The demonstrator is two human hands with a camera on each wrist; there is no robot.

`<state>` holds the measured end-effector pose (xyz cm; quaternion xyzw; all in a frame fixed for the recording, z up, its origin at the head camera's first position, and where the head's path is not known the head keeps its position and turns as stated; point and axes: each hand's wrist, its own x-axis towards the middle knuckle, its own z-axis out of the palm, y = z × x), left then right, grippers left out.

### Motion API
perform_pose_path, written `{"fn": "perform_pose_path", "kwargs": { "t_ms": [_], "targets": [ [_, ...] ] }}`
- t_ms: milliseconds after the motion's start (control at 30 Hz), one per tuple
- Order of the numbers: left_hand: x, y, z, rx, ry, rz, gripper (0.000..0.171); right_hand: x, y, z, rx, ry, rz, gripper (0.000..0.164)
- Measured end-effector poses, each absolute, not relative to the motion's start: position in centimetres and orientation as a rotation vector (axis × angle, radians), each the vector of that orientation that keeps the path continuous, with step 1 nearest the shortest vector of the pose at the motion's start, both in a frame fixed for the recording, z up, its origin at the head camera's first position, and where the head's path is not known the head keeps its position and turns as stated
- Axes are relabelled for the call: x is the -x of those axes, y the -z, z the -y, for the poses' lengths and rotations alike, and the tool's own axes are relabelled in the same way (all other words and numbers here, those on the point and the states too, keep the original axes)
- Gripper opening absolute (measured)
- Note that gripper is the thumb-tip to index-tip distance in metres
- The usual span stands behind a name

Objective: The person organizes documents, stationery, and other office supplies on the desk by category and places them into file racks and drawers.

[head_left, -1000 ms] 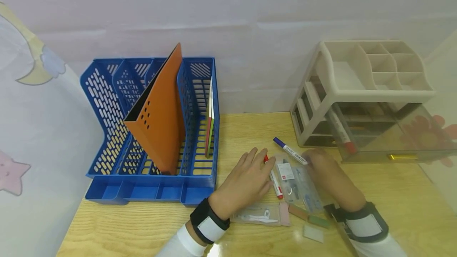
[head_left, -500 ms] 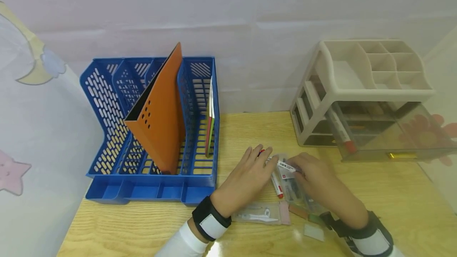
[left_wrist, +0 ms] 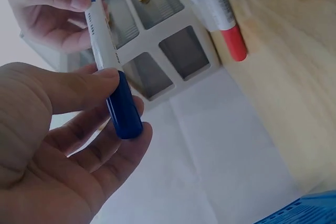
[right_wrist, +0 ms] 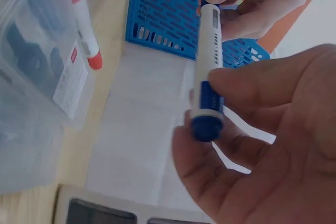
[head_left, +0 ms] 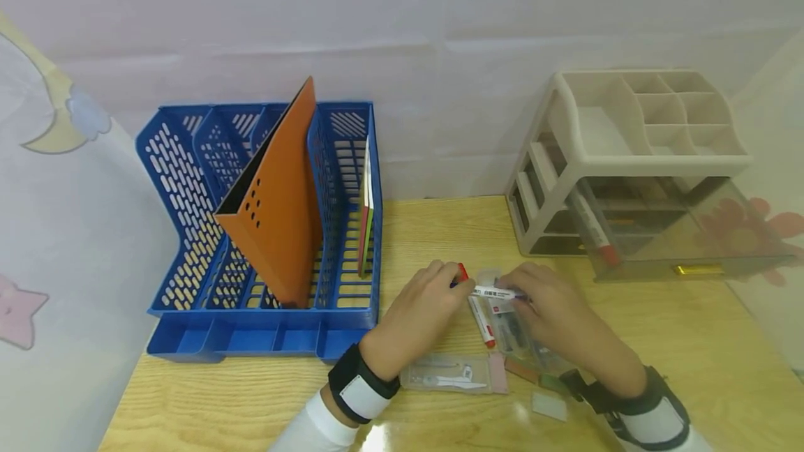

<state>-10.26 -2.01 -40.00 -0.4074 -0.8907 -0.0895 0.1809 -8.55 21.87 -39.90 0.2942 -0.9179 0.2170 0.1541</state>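
Observation:
A white whiteboard marker with a blue cap (head_left: 493,292) is held level between both hands, raised over the table. My left hand (head_left: 417,316) pinches its capped end; in the left wrist view the thumb lies on the blue cap (left_wrist: 125,109) with the fingers curled beneath. My right hand (head_left: 555,312) pinches the opposite end, and the right wrist view shows the blue end plug (right_wrist: 206,127) near its fingers. Below lies a red-capped whiteboard marker (head_left: 482,323), partly behind the left hand. Beside it is a clear plastic case (head_left: 513,337) with small metal tools, partly covered by the right hand.
A blue file rack (head_left: 264,312) with an orange folder (head_left: 283,222) stands left. A white desk organizer (head_left: 581,166) stands right, its clear drawer (head_left: 653,270) pulled out with a red marker inside. A clear pouch (head_left: 446,374), brown block (head_left: 521,370) and whitish block (head_left: 549,407) lie in front.
My right hand has picked the blue marker off the table and brought it left. My left hand has drawn back slightly from above the red marker and now grips the blue cap.

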Motion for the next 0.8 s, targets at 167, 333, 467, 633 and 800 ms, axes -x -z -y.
{"fn": "perform_pose_path", "kwargs": {
  "t_ms": [167,333,467,633,800],
  "targets": [
    [10.3,39.4,2.5,1.126,0.329,2.501,0.028,8.7,39.4,-21.9,-0.658,-0.917,2.74,0.035],
    [10.2,38.7,3.0,1.119,0.509,2.455,0.031,8.6,38.8,-22.2,-0.469,-1.363,2.64,0.034],
    [10.1,38.3,2.9,1.108,0.613,2.402,0.029,8.7,38.7,-22.3,-0.469,-1.833,2.374,0.036],
    [9.8,38.3,2.5,1.098,0.755,2.334,0.026,8.6,38.8,-21.8,-0.465,-2.213,2.072,0.033],
    [9.5,38.5,2.1,1.1,0.833,2.292,0.026,8.0,39.1,-20.6,-0.326,-2.24,2.034,0.026]
  ]
}}
